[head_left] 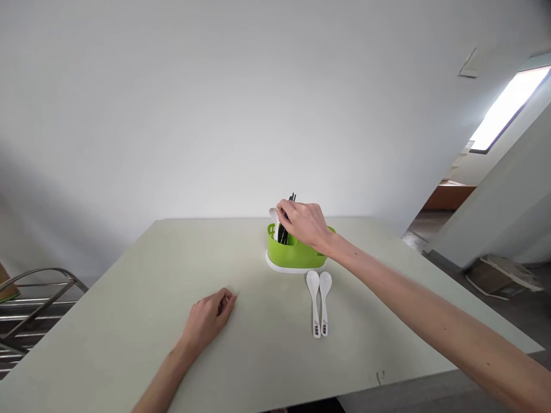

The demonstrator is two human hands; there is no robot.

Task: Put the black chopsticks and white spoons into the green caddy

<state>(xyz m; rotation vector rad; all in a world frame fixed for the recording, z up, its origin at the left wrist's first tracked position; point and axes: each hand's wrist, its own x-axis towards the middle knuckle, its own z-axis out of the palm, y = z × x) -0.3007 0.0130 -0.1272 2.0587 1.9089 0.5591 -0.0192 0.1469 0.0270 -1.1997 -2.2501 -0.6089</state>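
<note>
My right hand [303, 221] reaches over a green cutlery holder [293, 256] with a white base. Its fingertips are pinched at the bowl of a white spoon [274, 215], whose handle stands down inside the holder. Black chopsticks [283, 234] lean in the same compartment, partly behind my fingers. In front of the holder, two white spoons [313, 282] lie side by side, bowls away from me and dark marks on the handle ends. My left hand [209, 314] rests loosely curled on the table, left of the spoons, with nothing visible in it.
The pale table [129, 298] meets a white wall [215, 115] at its far edge. A metal rack [38, 310] stands beyond the left edge. On the floor at the right lies a covered box [501, 276]. My right forearm crosses the table's right side.
</note>
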